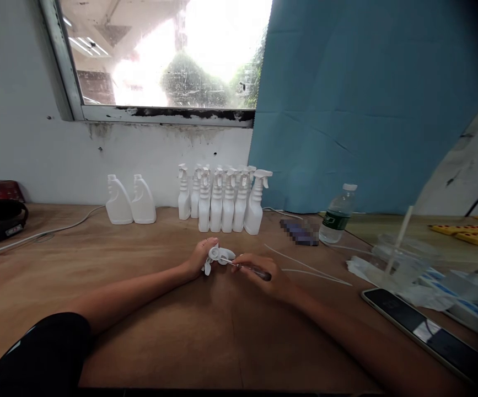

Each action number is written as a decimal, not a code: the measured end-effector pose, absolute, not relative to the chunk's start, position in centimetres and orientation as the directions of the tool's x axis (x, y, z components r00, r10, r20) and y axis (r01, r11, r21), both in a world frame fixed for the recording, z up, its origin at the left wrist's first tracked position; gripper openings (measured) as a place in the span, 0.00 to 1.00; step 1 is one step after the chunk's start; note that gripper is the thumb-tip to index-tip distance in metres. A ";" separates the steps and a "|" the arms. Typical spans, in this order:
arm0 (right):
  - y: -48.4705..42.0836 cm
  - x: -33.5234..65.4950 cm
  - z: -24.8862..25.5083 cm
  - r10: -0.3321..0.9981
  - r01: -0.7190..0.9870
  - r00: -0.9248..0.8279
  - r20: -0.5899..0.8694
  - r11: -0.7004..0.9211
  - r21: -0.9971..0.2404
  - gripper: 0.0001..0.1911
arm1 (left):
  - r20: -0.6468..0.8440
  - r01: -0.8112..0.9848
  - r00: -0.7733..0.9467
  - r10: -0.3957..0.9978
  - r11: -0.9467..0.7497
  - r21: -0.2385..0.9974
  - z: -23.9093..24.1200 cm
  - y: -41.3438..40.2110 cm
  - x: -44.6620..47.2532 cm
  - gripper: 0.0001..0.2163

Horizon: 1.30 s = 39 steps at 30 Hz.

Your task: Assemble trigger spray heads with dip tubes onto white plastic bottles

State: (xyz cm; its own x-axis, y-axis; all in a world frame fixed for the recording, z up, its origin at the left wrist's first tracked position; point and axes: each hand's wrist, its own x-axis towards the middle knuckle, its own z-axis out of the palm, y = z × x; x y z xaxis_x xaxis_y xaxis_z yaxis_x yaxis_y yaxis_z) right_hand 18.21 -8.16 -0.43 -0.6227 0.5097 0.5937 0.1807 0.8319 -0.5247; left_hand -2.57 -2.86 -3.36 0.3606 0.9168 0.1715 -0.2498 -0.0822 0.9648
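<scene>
My left hand (197, 260) is closed around a white trigger spray head (224, 255), holding it just above the brown tabletop. In my right hand (268, 277) is a screwdriver (260, 272) with a dark, partly see-through handle. Its thin metal shaft points left and reaches the spray head; whether the tip sits inside a part or only touches it I cannot make out. Beyond my hands stands a group of several white spray bottles (227, 207) with trigger heads fitted. Two white bottles without heads (143, 201) stand to their left.
Thin white tubes (309, 266) lie right of my right hand. Farther right are a water bottle (338, 218), a clear plastic cup with a straw (404, 256), a phone (423, 325) and a power strip (462, 303). A white cable (60, 227) runs along the left side.
</scene>
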 end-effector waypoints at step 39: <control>-7.9 16.5 -0.7 0.441 0.385 -0.751 0.492 0.897 -0.217 0.12 | 0.423 0.483 -0.022 0.906 -0.361 0.798 -3.8 2.2 -7.9 0.15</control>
